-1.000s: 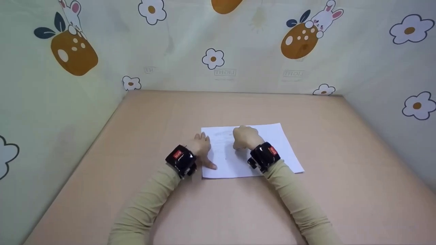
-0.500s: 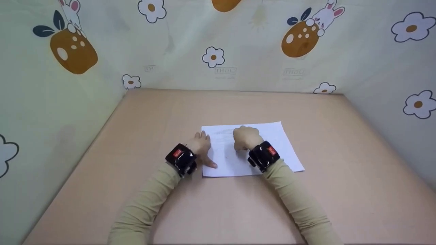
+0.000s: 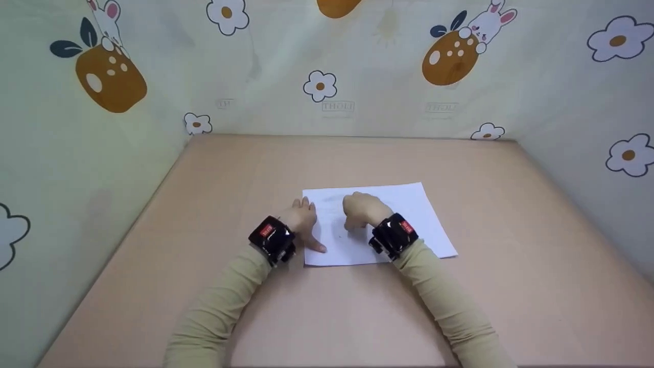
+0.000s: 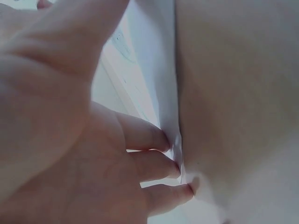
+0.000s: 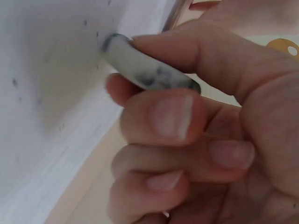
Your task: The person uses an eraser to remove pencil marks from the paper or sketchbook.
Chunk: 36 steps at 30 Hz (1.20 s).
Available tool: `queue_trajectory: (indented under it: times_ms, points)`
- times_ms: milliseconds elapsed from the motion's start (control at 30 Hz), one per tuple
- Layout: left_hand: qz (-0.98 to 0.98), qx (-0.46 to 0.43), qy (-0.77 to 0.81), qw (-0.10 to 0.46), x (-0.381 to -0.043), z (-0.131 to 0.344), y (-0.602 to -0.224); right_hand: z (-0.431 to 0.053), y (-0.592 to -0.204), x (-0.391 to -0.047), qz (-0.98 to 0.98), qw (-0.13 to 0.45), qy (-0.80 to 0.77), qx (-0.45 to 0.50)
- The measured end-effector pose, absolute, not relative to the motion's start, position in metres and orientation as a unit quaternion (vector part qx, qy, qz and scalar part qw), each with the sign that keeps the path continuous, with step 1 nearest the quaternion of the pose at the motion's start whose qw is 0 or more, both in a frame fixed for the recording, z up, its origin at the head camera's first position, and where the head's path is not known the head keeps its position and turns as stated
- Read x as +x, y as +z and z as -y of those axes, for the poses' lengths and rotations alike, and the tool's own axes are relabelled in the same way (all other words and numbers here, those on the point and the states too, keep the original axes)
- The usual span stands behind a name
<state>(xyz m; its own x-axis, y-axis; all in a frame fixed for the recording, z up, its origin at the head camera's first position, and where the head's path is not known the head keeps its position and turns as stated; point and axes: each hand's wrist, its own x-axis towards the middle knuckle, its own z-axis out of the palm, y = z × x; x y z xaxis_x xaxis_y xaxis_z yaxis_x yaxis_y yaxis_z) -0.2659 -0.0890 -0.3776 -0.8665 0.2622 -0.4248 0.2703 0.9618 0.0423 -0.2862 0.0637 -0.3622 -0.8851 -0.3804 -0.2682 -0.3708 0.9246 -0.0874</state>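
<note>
Right hand: we see the right hand (image 3: pixel 364 209) bent over the sheet of paper, its thumb and forefinger pinching a small rounded piece, with the other fingers curled in beneath.
Pinched piece: we take it for an eraser (image 5: pixel 145 65), pale with dark smudges; its far end points down at the paper, though we cannot tell whether it touches.
Left hand: we find the left hand (image 3: pixel 301 220) spread over the paper's left edge, thumb set apart from the fingers and lying on the white surface.
Paper: our sheet of paper (image 3: pixel 414 202) lies flat on the tabletop (image 3: pixel 357 312), partly beneath both hands; we cannot tell whether it is one layer or several.
Marks: from the right wrist we see dark specks (image 5: pixel 85 22) dotted over the white; whether they are crumbs or strokes we cannot tell.
Just changed: compared with half a second ago, the right hand has shifted slightly toward the left hand, while the left hand and the paper keep their places.
What it means: we judge this to be part of a rubbing stroke, with the left hand steadying the paper; the work looks to us to be midway, not finished.
Around: we see black wrist cameras (image 3: pixel 272 240) above long sleeves (image 3: pixel 219 306).
</note>
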Motion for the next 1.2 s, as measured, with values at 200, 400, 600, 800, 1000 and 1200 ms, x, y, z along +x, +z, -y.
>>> queue_trajectory:
  times_ms: [200, 400, 600, 800, 1000, 1200]
  points:
    - [-0.966, 0.142, -0.02, 0.217, -0.265, 0.091, -0.38, -0.065, -0.362, -0.285, -0.96, 0.144, -0.048, -0.235]
    - [-0.966, 0.141, -0.001, 0.216, -0.265, 0.091, -0.38, -0.056, -0.371, -0.285, -0.957, 0.087, -0.069, -0.267]
    - [-0.965, 0.149, -0.022, 0.213, -0.265, 0.089, -0.378, -0.063, -0.361, -0.281, -0.974, 0.106, 0.008, -0.201]
    - [-0.967, 0.149, -0.014, 0.207, -0.262, 0.091, -0.379, -0.066, -0.364, -0.285, -0.966, 0.091, -0.039, -0.24]
    - [-0.97, 0.14, 0.021, 0.197, -0.259, 0.091, -0.377, -0.052, -0.372, -0.285, -0.937, 0.068, -0.106, -0.325]
    - [-0.969, 0.146, 0.014, 0.197, -0.258, 0.09, -0.375, -0.049, -0.371, -0.284, -0.951, 0.058, -0.076, -0.293]
